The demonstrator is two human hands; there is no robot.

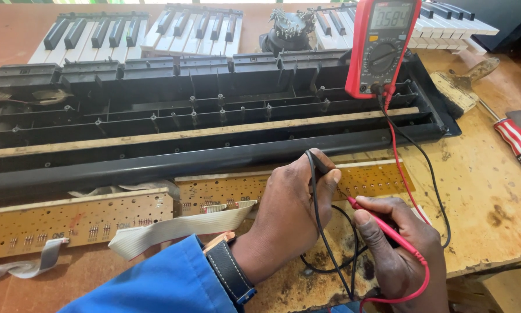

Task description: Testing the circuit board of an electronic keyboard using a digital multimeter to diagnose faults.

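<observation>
My left hand pinches a black test probe and presses its tip onto a tan circuit board. My right hand holds a red test probe like a pen, its tip touching the same board just right of my left fingers. Red and black leads run up to a red multimeter leaning on the black keyboard chassis. A second tan board lies to the left, with a grey ribbon cable joining the boards.
White and black key sets lie at the back of the worn wooden bench. A striped-handle screwdriver and a brush rest at the right. A dark round part sits between the key sets.
</observation>
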